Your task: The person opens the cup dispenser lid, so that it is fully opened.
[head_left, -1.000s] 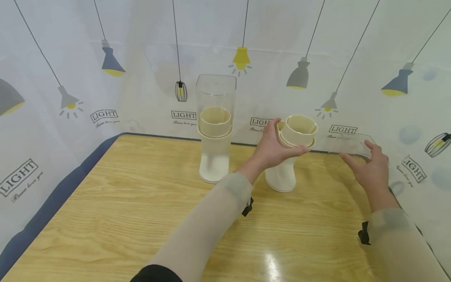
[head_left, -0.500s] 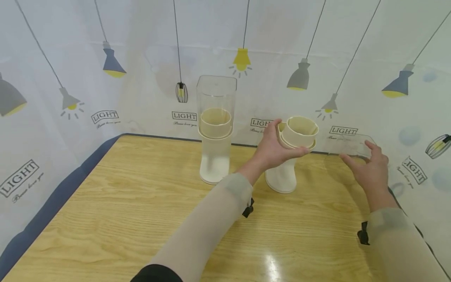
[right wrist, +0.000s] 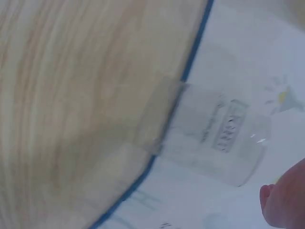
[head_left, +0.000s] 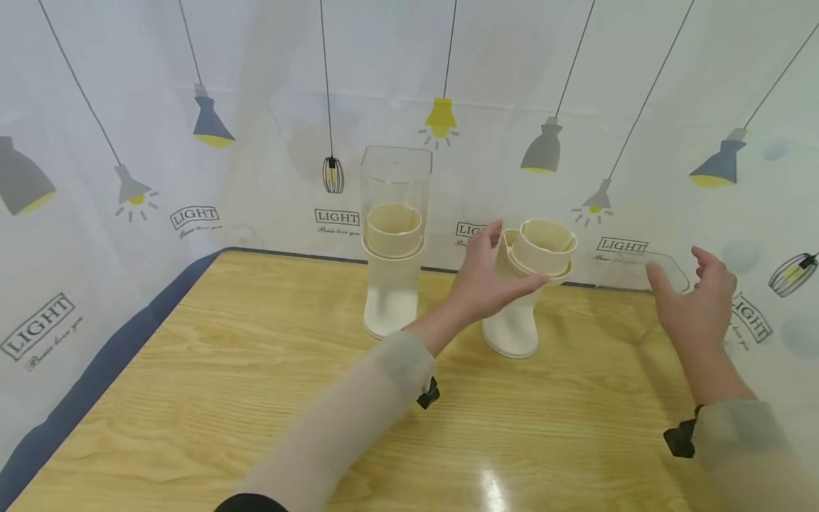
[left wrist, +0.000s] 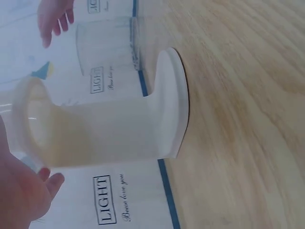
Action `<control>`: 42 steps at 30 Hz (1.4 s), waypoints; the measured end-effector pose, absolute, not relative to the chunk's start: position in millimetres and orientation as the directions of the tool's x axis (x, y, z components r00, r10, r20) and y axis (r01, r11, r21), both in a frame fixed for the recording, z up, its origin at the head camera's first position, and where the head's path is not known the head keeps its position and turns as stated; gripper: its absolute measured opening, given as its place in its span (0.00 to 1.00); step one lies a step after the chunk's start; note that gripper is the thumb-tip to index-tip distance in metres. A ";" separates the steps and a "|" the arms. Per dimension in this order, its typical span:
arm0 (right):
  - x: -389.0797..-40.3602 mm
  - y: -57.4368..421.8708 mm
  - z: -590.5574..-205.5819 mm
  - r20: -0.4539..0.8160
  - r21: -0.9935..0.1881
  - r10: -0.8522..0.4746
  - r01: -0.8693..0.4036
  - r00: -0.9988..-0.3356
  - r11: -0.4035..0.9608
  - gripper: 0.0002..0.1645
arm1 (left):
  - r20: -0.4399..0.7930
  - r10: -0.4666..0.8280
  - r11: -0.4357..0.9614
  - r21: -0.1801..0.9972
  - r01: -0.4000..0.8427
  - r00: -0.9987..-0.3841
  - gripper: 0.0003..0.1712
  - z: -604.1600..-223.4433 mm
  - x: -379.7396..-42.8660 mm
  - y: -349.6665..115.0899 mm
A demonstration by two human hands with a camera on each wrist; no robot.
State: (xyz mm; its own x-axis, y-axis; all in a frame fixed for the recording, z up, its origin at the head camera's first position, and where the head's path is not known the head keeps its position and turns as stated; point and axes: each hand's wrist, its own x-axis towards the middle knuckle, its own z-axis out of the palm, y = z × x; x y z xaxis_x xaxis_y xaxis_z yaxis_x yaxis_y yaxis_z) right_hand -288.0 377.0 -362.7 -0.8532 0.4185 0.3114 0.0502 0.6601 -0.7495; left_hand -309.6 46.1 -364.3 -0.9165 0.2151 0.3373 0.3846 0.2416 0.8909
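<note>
Two cream dispenser-like stands stand upright on the table. The left stand (head_left: 392, 291) carries a clear square-topped container (head_left: 397, 171); the right stand (head_left: 517, 313) has a bare round collar on top. Beside that collar is my left hand (head_left: 480, 284), its thumb and fingers spread loosely around the near side. In the left wrist view the stand's foot (left wrist: 171, 100) rests flat on the wood. A second clear container (right wrist: 209, 129) stands at the table's back right. My right hand (head_left: 694, 306) hovers just right of it, fingers spread and holding nothing.
A wooden table (head_left: 256, 398) fills the foreground. Behind it hangs a white cloth (head_left: 269, 107) printed with lamps and lettering, close at the back and right edges. Dark blue trim (head_left: 147, 306) runs along the left edge.
My right hand has moved right, away from the clear container, which stays in place. My left hand has loosened and drawn back slightly left from the right stand's collar.
</note>
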 end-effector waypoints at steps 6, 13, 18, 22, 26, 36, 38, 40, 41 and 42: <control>-262.7 344.9 -337.7 0.406 -0.746 0.380 -0.061 -0.831 0.664 0.39 | 0.390 0.290 0.077 0.901 0.428 -0.874 0.53 -360.2 -286.9 19.0; -229.5 305.4 -323.1 0.502 -0.704 0.245 -0.227 -0.829 0.673 0.33 | 0.413 0.388 0.084 0.874 0.478 -0.824 0.43 -357.2 -260.8 -10.3; -212.8 275.8 -316.8 0.593 -0.647 0.107 -0.394 -0.798 0.653 0.29 | 0.419 0.416 0.116 0.856 0.505 -0.807 0.38 -356.8 -242.4 -33.5; -205.1 253.3 -310.9 0.621 -0.595 -0.009 -0.478 -0.784 0.646 0.29 | 0.431 0.422 0.124 0.844 0.522 -0.798 0.36 -355.1 -231.9 -52.2; -202.8 231.4 -305.5 0.615 -0.573 -0.105 -0.534 -0.782 0.622 0.28 | 0.439 0.416 0.129 0.839 0.529 -0.796 0.34 -353.9 -225.9 -72.8; -215.8 184.6 -297.4 0.609 -0.565 -0.220 -0.612 -0.762 0.554 0.25 | 0.468 0.324 0.170 0.826 0.537 -0.823 0.32 -347.6 -220.9 -126.5; -220.5 177.6 -294.8 0.599 -0.572 -0.230 -0.610 -0.767 0.548 0.25 | 0.463 0.309 0.183 0.828 0.530 -0.830 0.32 -345.8 -223.2 -136.4; -226.2 170.4 -291.2 0.590 -0.580 -0.234 -0.607 -0.773 0.543 0.25 | 0.458 0.294 0.201 0.828 0.523 -0.839 0.32 -344.1 -226.2 -145.8; -229.3 166.8 -289.1 0.588 -0.582 -0.237 -0.608 -0.774 0.541 0.25 | 0.458 0.285 0.211 0.827 0.521 -0.842 0.33 -343.5 -227.9 -150.5; -232.3 162.8 -286.4 0.585 -0.584 -0.241 -0.609 -0.774 0.537 0.26 | 0.457 0.274 0.222 0.826 0.518 -0.846 0.33 -342.6 -229.6 -155.0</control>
State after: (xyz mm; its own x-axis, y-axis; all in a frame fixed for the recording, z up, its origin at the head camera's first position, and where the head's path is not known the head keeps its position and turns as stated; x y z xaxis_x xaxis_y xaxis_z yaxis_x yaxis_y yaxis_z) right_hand -232.3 162.8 -286.4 -0.7741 -0.2413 0.5852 -0.6089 0.5367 -0.5841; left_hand -229.6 -155.0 -342.6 -0.8465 0.2736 0.4567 0.5176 0.2220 0.8263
